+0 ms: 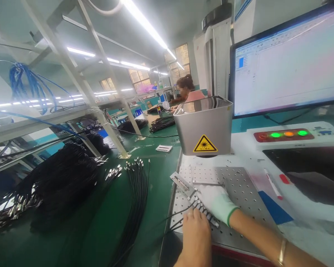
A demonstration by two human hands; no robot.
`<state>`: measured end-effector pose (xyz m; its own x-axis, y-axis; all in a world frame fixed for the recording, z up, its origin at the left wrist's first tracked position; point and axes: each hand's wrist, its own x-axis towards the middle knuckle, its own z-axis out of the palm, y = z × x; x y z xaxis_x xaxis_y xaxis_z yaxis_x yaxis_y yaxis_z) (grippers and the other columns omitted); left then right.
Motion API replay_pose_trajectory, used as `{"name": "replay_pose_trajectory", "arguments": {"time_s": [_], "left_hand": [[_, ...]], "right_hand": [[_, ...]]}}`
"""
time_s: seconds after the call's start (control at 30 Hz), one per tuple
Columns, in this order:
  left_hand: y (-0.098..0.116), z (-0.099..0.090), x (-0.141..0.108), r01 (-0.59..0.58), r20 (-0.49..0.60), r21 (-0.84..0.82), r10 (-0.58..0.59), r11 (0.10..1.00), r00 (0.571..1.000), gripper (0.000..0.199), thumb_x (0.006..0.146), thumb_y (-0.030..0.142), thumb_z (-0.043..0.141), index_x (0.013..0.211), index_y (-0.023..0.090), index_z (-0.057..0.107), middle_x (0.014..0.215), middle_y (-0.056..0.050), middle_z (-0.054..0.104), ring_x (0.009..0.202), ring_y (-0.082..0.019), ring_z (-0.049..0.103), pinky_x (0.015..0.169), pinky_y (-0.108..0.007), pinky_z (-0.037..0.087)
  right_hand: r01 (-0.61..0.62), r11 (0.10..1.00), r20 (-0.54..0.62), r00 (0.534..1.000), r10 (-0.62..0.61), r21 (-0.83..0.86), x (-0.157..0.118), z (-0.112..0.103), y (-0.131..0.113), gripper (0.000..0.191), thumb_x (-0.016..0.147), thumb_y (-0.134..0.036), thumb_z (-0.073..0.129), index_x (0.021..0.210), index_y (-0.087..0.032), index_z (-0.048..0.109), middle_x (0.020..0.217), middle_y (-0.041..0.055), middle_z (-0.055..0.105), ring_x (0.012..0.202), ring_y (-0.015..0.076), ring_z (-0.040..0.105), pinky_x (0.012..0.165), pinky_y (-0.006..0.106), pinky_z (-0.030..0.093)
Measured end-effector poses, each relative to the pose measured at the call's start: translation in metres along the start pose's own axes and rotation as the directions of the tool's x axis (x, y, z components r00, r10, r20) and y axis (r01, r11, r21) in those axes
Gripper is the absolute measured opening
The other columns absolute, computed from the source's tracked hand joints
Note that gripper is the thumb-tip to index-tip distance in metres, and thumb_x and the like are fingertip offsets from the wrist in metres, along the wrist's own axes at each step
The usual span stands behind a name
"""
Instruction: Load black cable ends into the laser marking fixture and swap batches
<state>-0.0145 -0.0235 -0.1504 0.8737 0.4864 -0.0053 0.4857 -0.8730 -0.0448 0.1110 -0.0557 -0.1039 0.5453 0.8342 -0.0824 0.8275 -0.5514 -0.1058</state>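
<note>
My left hand (196,230), bare, has its fingers curled over black cables (176,221) at the near side of a metal fixture. My right hand (217,202), in a white glove with a green cuff, reaches over the same fixture from the right. Its fingertips are bent down and blurred, so what they grip is hidden. Between both hands, a row of silver cable connectors (199,204) lies in the slots of the fixture (213,221). A slotted metal plate (182,184) sits just beyond my fingers on the perforated work plate (242,202).
A laser head (203,128) with a yellow warning sign hangs above the plate. Bundled black cables (136,193) and a large cable heap (64,181) lie left on the green table (86,230). A marker (273,184), lit control panel (284,135) and monitor (289,63) are right. A person (187,89) sits beyond.
</note>
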Motion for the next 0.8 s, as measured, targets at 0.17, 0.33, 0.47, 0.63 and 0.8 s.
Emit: {"name": "replay_pose_trajectory", "arguments": {"time_s": [0.17, 0.33, 0.47, 0.63, 0.8], "left_hand": [[-0.002, 0.001, -0.002, -0.055, 0.009, 0.001, 0.055, 0.998, 0.998, 0.022, 0.086, 0.008, 0.043, 0.094, 0.013, 0.063, 0.089, -0.011, 0.057, 0.085, -0.022, 0.053, 0.074, -0.032, 0.039], [0.009, -0.009, -0.002, -0.040, 0.119, 0.033, 0.036, 0.999, 0.992, 0.025, 0.086, 0.005, 0.040, 0.097, 0.011, 0.062, 0.094, -0.013, 0.059, 0.092, -0.025, 0.054, 0.079, -0.037, 0.040], [0.015, -0.021, -0.001, -0.046, 0.192, 0.036, 0.038, 0.998, 0.981, 0.029, 0.087, 0.006, 0.036, 0.104, 0.009, 0.060, 0.099, -0.015, 0.060, 0.098, -0.028, 0.055, 0.083, -0.039, 0.041], [0.002, -0.026, -0.003, -0.024, 0.162, -0.107, 0.041, 0.994, 0.986, 0.027, 0.091, 0.012, 0.037, 0.106, 0.011, 0.060, 0.106, -0.013, 0.062, 0.105, -0.026, 0.055, 0.088, -0.037, 0.041], [-0.012, -0.030, -0.008, 0.051, -0.005, -0.105, -0.052, 0.993, 0.999, 0.027, 0.091, 0.012, 0.040, 0.103, 0.015, 0.064, 0.105, -0.011, 0.063, 0.101, -0.023, 0.056, 0.086, -0.034, 0.042]], "right_hand": [[-0.027, 1.000, -0.024, 0.999, 0.027, 0.002, 0.005, 0.011, 0.000, 0.032, 0.095, -0.029, 0.039, 0.104, -0.013, 0.066, 0.087, 0.0162, 0.069, 0.081, 0.0267, 0.068, 0.067, 0.035, 0.051], [-0.012, 1.000, -0.021, 1.000, 0.013, 0.025, 0.011, 0.024, 0.003, 0.029, 0.094, -0.025, 0.042, 0.102, -0.011, 0.066, 0.090, 0.0187, 0.068, 0.082, 0.0273, 0.067, 0.070, 0.036, 0.050], [-0.011, 0.999, -0.012, 1.000, 0.011, 0.032, 0.012, 0.025, 0.002, 0.028, 0.093, -0.021, 0.041, 0.102, -0.011, 0.065, 0.090, 0.0187, 0.068, 0.084, 0.0277, 0.067, 0.070, 0.036, 0.049], [0.005, 1.000, 0.004, 1.000, -0.005, 0.023, 0.000, 0.003, -0.002, 0.029, 0.094, -0.025, 0.042, 0.106, -0.016, 0.066, 0.091, 0.0155, 0.069, 0.084, 0.0265, 0.068, 0.068, 0.033, 0.049], [0.014, 1.000, 0.014, 1.000, -0.014, 0.011, -0.009, -0.012, -0.002, 0.035, 0.097, -0.028, 0.035, 0.108, -0.016, 0.065, 0.097, 0.0140, 0.070, 0.093, 0.0257, 0.067, 0.075, 0.034, 0.049]]}}
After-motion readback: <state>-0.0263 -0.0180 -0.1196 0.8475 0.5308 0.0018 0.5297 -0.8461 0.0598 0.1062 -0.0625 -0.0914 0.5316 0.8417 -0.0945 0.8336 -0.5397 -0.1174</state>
